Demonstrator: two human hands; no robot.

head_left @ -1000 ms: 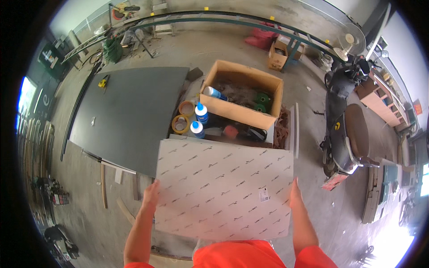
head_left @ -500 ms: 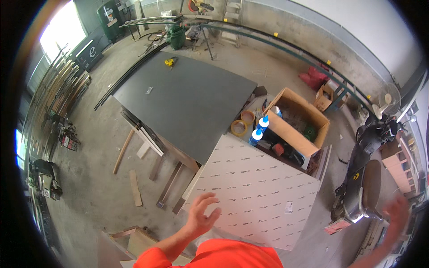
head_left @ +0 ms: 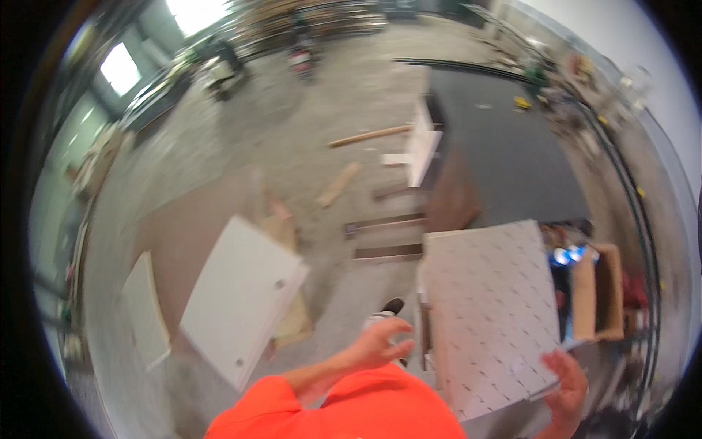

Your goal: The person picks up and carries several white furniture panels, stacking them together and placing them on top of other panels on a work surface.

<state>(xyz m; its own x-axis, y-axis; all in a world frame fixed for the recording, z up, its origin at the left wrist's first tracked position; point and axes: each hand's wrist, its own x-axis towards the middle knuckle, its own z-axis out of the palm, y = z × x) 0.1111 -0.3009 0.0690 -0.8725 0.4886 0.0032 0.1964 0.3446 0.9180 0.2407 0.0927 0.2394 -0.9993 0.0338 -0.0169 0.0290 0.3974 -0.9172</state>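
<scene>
My left hand (head_left: 382,342) hangs over the floor in front of me, its fingers loosely apart and holding nothing. Close to it on the right is a white panel (head_left: 490,314) covered in rows of small dark print. My right hand (head_left: 567,388) is at that panel's near right corner with its fingers spread; whether it touches the edge I cannot tell. Left of my left hand, another white panel (head_left: 241,300) with two dark round spots leans at a tilt over a large brown board (head_left: 197,205).
A dark grey sheet (head_left: 504,146) lies beyond the printed panel, with a yellow tool (head_left: 522,102) at its far end. An open cardboard box (head_left: 608,293) and blue-capped bottles (head_left: 567,254) stand to the right. Wood strips (head_left: 384,223) and a stick (head_left: 369,135) lie on the floor.
My view has swung left, bringing the leaning white panel and brown board fully into sight. My right hand has come in from the far right to the printed panel's corner.
</scene>
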